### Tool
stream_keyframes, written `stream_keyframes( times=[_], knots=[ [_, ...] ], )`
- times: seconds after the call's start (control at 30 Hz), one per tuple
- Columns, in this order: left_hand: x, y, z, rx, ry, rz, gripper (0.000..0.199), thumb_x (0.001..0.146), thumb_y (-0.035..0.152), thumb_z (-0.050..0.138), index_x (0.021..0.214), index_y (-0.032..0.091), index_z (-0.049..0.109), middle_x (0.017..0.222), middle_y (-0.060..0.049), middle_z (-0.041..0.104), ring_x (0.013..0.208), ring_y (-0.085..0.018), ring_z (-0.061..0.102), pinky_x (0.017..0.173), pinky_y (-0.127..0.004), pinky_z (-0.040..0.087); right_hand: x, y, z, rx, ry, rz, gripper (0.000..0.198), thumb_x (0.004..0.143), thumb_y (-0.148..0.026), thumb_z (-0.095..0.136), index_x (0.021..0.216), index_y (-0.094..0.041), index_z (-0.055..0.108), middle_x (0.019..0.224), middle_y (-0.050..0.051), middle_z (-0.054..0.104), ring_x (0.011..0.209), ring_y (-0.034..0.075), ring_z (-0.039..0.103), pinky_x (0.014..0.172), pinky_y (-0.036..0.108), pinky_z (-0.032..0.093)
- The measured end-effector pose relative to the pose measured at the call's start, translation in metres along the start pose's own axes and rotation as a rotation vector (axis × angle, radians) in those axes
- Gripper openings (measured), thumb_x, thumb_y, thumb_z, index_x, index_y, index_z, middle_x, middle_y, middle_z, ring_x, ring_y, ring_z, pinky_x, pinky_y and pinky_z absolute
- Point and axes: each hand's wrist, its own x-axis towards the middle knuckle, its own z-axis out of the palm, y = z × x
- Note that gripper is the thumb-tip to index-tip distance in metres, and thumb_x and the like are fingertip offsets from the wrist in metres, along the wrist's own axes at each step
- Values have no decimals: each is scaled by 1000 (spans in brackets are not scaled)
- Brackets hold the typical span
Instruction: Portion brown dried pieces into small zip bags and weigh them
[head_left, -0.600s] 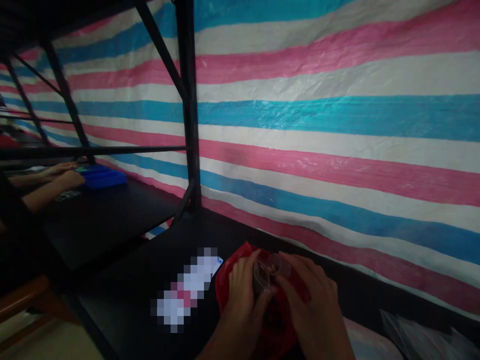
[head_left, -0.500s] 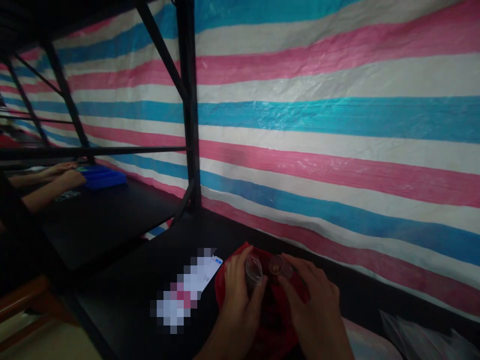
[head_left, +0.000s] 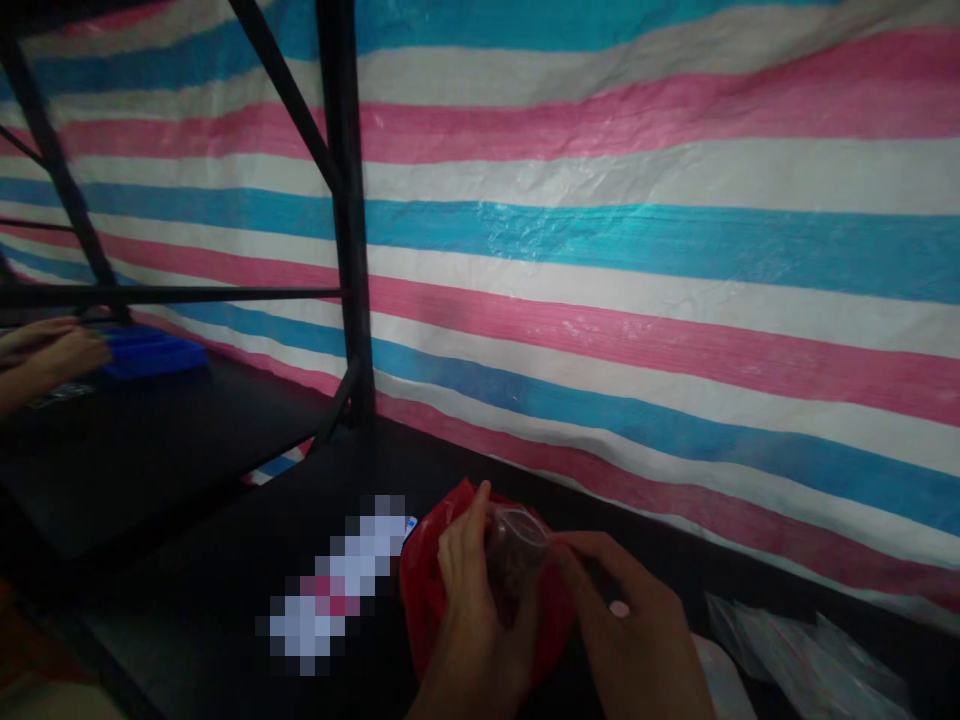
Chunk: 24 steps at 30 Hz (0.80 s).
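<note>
My left hand (head_left: 480, 590) curls around a small clear plastic bag (head_left: 517, 545), its mouth open and facing up. Some small brownish contents show dimly inside it. At the bag's right rim, the thumb and forefinger of my right hand (head_left: 630, 620) are pinched together on its edge. A small pale round spot shows by the right fingers; I cannot make out what it is. Beneath both hands lies a red plastic bag (head_left: 424, 570), its inside mostly hidden by my hands.
A phone with a lit, blurred screen (head_left: 337, 580) lies left on the black table (head_left: 202, 600). Several clear zip bags (head_left: 810, 650) lie right, by a whitish item (head_left: 724, 680). Black metal posts (head_left: 349, 220) stand behind. Another person's hands (head_left: 60, 355) are beside a blue tray (head_left: 154, 352).
My right hand has come left to the clear bag's rim; the small clear round item formerly in its fingers no longer shows. The view has turned slightly right.
</note>
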Motion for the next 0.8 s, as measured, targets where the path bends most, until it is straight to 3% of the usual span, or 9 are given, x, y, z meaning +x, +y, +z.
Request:
stream_keyframes(
  times=[0.13, 0.23, 0.3, 0.37, 0.5, 0.67, 0.8],
  knots=[
    [-7, 22, 5, -222, -285, -203, 75, 96, 38, 68, 162, 31, 34, 155, -12, 57, 141, -29, 59, 116, -50, 52, -8, 6, -16, 12, 46, -38, 22, 86, -41, 67, 87, -28, 85, 96, 6, 84, 86, 26, 78, 78, 32, 59],
    [-18, 30, 8, -203, -421, -119, 68, 97, 33, 65, 161, 33, 41, 160, -10, 56, 149, -30, 52, 123, -52, 44, -18, 6, -32, -46, 62, -70, 20, 83, -40, 67, 81, -29, 84, 92, 5, 84, 86, 26, 77, 78, 32, 59],
    [-27, 31, 10, -201, -402, 3, 71, 98, 31, 60, 164, 34, 35, 165, -8, 51, 153, -30, 47, 124, -53, 44, -24, 4, -49, -94, 105, -25, 25, 83, -46, 66, 76, -29, 82, 83, 5, 82, 78, 25, 75, 74, 32, 57],
    [-35, 31, 13, -208, -304, 80, 69, 101, 29, 54, 166, 35, 31, 167, -7, 48, 154, -30, 45, 123, -53, 45, -29, 5, -68, -153, 152, 73, 33, 82, -56, 64, 73, -28, 80, 77, 4, 79, 74, 25, 73, 70, 32, 56],
    [-43, 30, 14, -163, -91, 108, 57, 104, 29, 50, 159, 34, 40, 160, -9, 52, 145, -32, 53, 123, -55, 43, -34, 28, -101, -207, 75, 277, 43, 75, -64, 61, 64, -26, 75, 73, 6, 78, 75, 30, 73, 70, 37, 55],
    [-39, 24, 12, 4, -129, 214, 54, 101, 25, 54, 153, 33, 42, 145, -11, 58, 129, -30, 61, 109, -50, 54, -39, 70, -119, -200, 30, 352, 42, 73, -61, 65, 65, -23, 79, 74, 9, 80, 75, 32, 75, 73, 41, 58],
    [-42, 25, 18, 36, -72, 275, 47, 101, 21, 52, 146, 31, 47, 136, -10, 58, 123, -27, 61, 105, -46, 55, -40, 89, -133, -194, 85, 343, 45, 74, -63, 65, 81, -22, 85, 93, 11, 85, 92, 35, 78, 88, 45, 58]
  ],
)
